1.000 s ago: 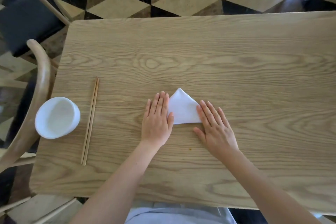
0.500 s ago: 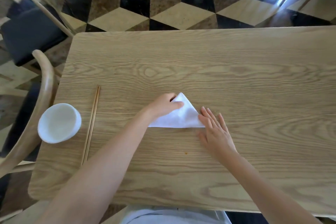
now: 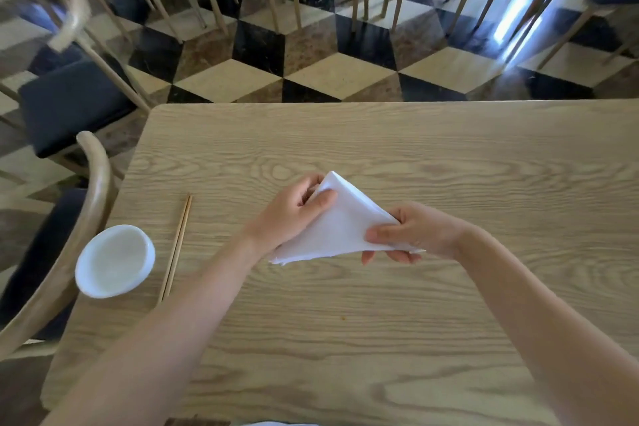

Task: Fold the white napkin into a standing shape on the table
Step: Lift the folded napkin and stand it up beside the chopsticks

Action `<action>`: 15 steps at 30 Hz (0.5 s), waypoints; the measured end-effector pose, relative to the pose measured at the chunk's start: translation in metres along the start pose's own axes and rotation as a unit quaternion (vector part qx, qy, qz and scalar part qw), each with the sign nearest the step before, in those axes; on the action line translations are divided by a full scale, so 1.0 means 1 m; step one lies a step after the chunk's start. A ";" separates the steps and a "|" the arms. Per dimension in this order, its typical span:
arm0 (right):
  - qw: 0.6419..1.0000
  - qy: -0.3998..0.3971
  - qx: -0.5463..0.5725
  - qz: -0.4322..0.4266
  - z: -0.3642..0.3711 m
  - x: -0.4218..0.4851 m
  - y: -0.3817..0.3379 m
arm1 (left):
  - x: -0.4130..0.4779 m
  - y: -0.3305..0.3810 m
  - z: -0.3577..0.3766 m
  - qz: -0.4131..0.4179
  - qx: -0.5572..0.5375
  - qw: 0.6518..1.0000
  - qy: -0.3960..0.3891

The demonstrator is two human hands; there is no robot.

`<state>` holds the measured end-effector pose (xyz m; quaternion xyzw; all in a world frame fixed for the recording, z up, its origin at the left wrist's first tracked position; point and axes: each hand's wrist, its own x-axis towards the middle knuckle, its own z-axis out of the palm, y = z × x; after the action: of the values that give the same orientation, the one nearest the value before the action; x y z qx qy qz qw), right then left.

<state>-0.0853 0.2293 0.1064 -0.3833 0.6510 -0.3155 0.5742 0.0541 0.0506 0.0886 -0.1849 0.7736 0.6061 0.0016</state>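
The white napkin [image 3: 340, 225], folded into a triangle, is held up off the wooden table [image 3: 415, 156] between both hands. My left hand [image 3: 290, 213] pinches it near the top point, thumb on the front face. My right hand [image 3: 413, 232] grips the right corner, thumb on top and fingers underneath. The napkin's lower left corner hangs loose close to the tabletop, partly behind my left wrist.
A white bowl [image 3: 114, 261] sits near the table's left edge, with a pair of wooden chopsticks [image 3: 176, 247] lying just right of it. A curved wooden chair back [image 3: 86, 218] stands at the left. More chairs stand on the chequered floor beyond the table.
The napkin lay flat under both palms; my left hand then took its top point, my right hand gripped the right corner, and both lifted it off the table. The camera tilted up.
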 end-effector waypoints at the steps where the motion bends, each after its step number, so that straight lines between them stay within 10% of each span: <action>1: 1.000 -0.003 0.001 -0.004 -0.003 -0.003 -0.003 | -0.002 0.000 -0.001 -0.038 -0.041 0.997 -0.046; 5: 1.000 -0.029 -0.003 -0.005 -0.012 -0.013 -0.019 | -0.006 0.006 -0.007 -0.126 -0.126 0.957 -0.228; 15: 0.996 0.030 0.081 -0.015 -0.025 -0.022 -0.021 | 0.011 0.023 -0.048 -0.144 -0.086 0.970 -0.176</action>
<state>-0.1065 0.2372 0.1388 -0.3355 0.6347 -0.3871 0.5786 0.0478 0.0064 0.1201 -0.1841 0.6711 0.6869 0.2096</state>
